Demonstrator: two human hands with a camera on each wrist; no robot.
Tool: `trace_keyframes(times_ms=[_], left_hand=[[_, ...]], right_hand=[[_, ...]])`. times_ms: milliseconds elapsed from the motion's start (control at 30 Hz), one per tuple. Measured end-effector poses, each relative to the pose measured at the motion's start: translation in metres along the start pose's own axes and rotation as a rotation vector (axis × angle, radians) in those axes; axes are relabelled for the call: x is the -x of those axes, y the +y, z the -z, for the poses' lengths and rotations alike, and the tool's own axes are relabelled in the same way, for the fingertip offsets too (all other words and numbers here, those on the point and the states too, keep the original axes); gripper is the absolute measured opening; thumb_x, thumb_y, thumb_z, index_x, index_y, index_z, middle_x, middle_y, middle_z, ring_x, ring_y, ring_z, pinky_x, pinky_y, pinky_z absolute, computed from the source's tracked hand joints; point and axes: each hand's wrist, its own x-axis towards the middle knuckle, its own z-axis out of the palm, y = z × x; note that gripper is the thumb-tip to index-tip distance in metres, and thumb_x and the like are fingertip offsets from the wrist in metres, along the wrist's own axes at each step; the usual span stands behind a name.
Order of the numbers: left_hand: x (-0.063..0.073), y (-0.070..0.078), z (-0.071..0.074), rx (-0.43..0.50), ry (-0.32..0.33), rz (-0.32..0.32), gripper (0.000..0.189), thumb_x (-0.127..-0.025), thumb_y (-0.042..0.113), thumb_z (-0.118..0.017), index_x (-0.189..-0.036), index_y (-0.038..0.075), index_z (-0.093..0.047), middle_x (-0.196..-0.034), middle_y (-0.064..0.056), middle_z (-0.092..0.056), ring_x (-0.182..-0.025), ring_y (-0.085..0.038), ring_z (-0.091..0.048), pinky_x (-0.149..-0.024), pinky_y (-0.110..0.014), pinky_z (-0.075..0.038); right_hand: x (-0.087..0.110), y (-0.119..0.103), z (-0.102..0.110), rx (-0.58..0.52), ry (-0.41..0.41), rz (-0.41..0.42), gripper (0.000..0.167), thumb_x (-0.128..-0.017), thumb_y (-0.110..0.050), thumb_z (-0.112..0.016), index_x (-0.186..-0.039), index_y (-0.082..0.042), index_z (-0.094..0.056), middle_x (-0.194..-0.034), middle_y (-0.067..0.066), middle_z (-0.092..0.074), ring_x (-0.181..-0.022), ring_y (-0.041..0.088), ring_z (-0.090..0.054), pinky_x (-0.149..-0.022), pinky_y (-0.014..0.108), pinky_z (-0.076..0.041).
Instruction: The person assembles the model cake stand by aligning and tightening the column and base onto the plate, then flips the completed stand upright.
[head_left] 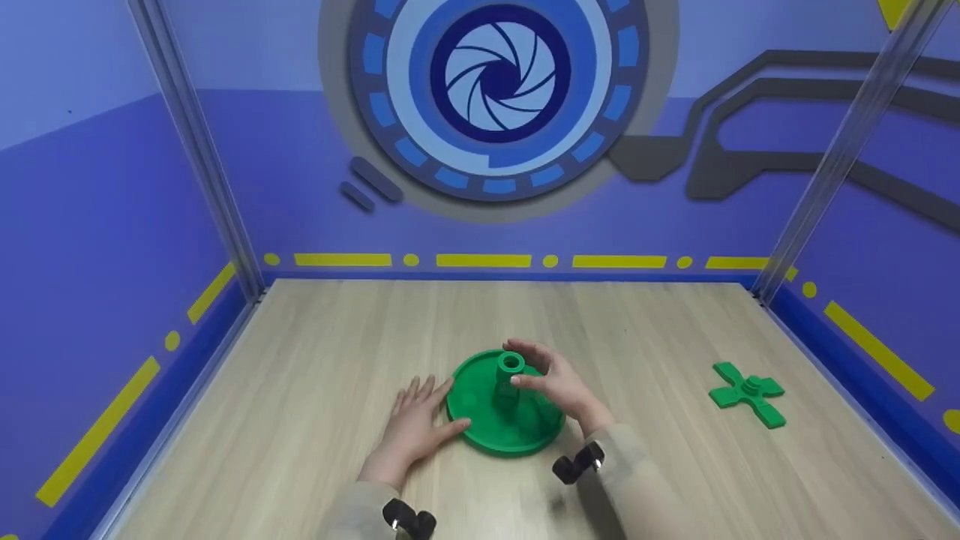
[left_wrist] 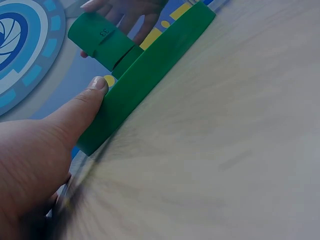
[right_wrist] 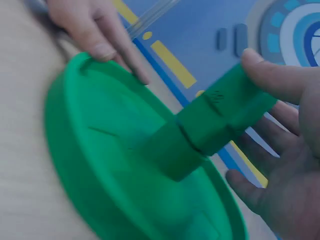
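A round green dish (head_left: 491,431) with a raised rim lies flat on the table. From its middle rises a green post (right_wrist: 200,122), built of stacked sections, with a hollow round top. My right hand (head_left: 559,386) holds the post near its top, thumb on the near side and fingers reaching behind it. At the dish's left edge, my left hand (head_left: 412,429) rests with straight, spread fingers, its thumb (left_wrist: 85,107) touching the rim. Small dark markings show on the post in both wrist views.
A flat green cross-shaped piece (head_left: 751,388) with a round knob at its centre lies on the table (head_left: 645,330) to the right. Blue-purple printed panels (head_left: 262,165) and metal corner posts (head_left: 202,150) border the table at the back and sides.
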Motion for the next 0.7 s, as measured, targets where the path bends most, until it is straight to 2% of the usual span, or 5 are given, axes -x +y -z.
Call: trace_keyframes(times_ms=[67, 167, 333, 500, 700], left_hand=[[0.0000, -0.0005, -0.0001, -0.001, 0.000, 0.001, 0.085, -0.090, 0.062, -0.069, -0.158, 0.018, -0.043, -0.167, -0.023, -0.032, -0.158, -0.046, -0.017, -0.130, -0.063, -0.010], [0.0000, -0.0011, 0.0002, -0.004, 0.000, 0.000, 0.086, -0.090, 0.063, -0.069, -0.158, 0.018, -0.043, -0.167, -0.022, -0.032, -0.158, -0.046, -0.017, -0.130, -0.063, -0.010], [0.0005, -0.0015, 0.0003, -0.002, 0.016, -0.014, 0.087, -0.089, 0.063, -0.069, -0.158, 0.016, -0.043, -0.166, -0.024, -0.033, -0.158, -0.048, -0.018, -0.130, -0.064, -0.011], [0.0001, -0.0020, 0.0001, -0.001, 0.027, -0.021, 0.087, -0.089, 0.062, -0.070, -0.157, 0.015, -0.044, -0.165, -0.025, -0.034, -0.157, -0.049, -0.019, -0.129, -0.064, -0.011], [0.0001, -0.0013, 0.0001, -0.005, 0.021, -0.015, 0.087, -0.089, 0.063, -0.070, -0.158, 0.017, -0.043, -0.165, -0.024, -0.034, -0.158, -0.048, -0.018, -0.130, -0.064, -0.010]], right_hand=[[-0.0004, -0.0013, 0.0035, -0.008, -0.055, 0.000, 0.063, -0.095, -0.009, -0.073, -0.152, 0.000, -0.047, -0.155, 0.019, -0.052, -0.150, 0.038, -0.041, -0.128, 0.057, -0.027], [-0.0002, -0.0030, 0.0049, 0.009, -0.081, -0.021, 0.060, -0.096, -0.007, -0.070, -0.151, 0.002, -0.047, -0.153, 0.020, -0.053, -0.148, 0.039, -0.044, -0.126, 0.059, -0.030], [0.0005, -0.0020, 0.0044, 0.049, -0.065, -0.070, 0.054, -0.098, -0.006, -0.067, -0.149, -0.002, -0.051, -0.149, 0.021, -0.056, -0.144, 0.040, -0.049, -0.122, 0.058, -0.038], [0.0008, -0.0002, 0.0033, 0.069, -0.045, -0.064, 0.052, -0.098, -0.007, -0.068, -0.147, 0.000, -0.053, -0.148, 0.023, -0.057, -0.141, 0.041, -0.052, -0.119, 0.056, -0.043], [0.0021, 0.0016, -0.0020, 0.077, 0.037, -0.060, 0.050, -0.094, -0.008, -0.073, -0.140, 0.003, -0.056, -0.141, 0.024, -0.062, -0.136, 0.042, -0.056, -0.118, 0.061, -0.040]])
